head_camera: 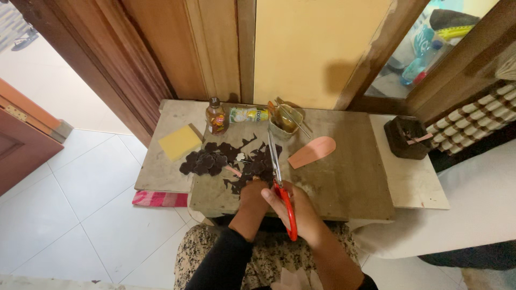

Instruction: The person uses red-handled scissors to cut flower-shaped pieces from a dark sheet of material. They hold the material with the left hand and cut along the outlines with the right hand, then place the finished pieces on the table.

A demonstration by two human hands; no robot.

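The board's [344, 182] right half lies bare, open to a hand, with only a pink sole-shaped cutout [312, 151] far on it. Left and centre are crowded by dark cut pieces [215, 159], a yellow sponge [179, 142], and, along the far edge, a bottle [215, 116] and a small tub [285, 121].

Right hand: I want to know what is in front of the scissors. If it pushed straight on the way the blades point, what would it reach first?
The right hand holds red-handled scissors pointing away across the board. First come the dark cut-out pieces beside the blades, then probably the small bowl, though depth is unclear.
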